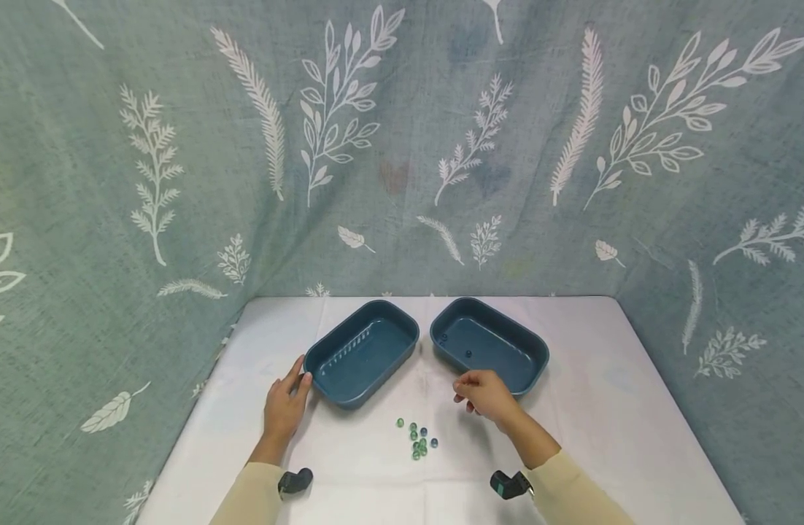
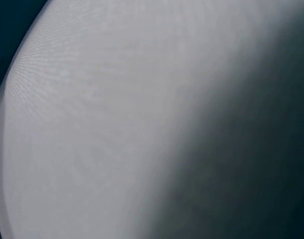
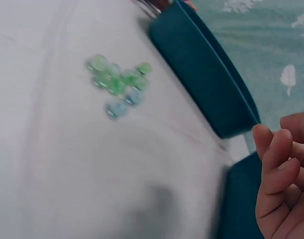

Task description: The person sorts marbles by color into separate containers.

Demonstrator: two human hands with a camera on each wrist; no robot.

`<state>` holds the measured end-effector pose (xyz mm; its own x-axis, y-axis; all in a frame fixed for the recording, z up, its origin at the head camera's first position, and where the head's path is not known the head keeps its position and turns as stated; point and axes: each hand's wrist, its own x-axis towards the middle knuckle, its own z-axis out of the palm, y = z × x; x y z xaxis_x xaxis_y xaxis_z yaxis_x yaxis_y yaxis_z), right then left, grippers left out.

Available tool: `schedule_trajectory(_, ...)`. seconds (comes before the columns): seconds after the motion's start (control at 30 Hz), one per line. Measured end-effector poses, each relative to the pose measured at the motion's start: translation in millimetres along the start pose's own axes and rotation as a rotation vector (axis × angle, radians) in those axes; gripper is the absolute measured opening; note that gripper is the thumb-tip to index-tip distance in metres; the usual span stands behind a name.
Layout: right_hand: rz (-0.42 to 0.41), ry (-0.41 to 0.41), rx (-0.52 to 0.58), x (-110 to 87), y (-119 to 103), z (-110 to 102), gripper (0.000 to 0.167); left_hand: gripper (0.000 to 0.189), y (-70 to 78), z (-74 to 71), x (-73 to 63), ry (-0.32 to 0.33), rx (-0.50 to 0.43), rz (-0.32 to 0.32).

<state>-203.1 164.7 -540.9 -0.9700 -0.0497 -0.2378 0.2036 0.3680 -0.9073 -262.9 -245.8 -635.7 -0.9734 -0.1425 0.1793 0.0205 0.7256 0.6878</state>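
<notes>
My left hand [image 1: 286,408] touches the near-left rim of the left blue bin [image 1: 330,397], fingers spread. My right hand [image 1: 486,396] is over the near-left edge of the right blue bin [image 1: 540,348], fingers curled with thumb and fingertips together. It seems to pinch a small dark marble [image 1: 456,386], mostly hidden by the fingers. Two dark marbles lie in the right bin, one a blue marble [image 1: 468,354]. Between the hands, several green marbles [image 1: 423,450] and a couple of blue marbles [image 1: 434,442] lie loosely grouped on the white cloth.
The bins stand angled at the back of the white-covered table [image 1: 369,474], a narrow gap between them. A patterned grey-green cloth [image 1: 402,240] hangs behind and at both sides. Mostly bare cloth and shadow fill the left wrist view.
</notes>
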Motion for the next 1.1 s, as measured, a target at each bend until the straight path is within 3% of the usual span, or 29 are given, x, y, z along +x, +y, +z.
schedule_trajectory(0.27,-0.005,-0.071,-0.035,-9.4,19.1,23.4,0.012,0.059,0.9,1.0,6.3,0.017,0.003,0.038)
schedule_trajectory(0.47,0.006,-0.107,-0.146,-21.3,31.0,40.4,0.007,0.059,2.6,0.3,3.2,-0.001,0.016,0.009)
schedule_trajectory(0.83,0.077,-0.109,-0.236,-29.8,41.6,60.8,0.010,0.057,-1.3,-0.1,1.6,0.001,0.020,0.013)
schedule_trajectory(1.1,0.019,-0.119,-0.294,-26.8,44.6,67.8,0.009,0.055,-0.2,-0.3,2.0,0.008,0.006,0.037)
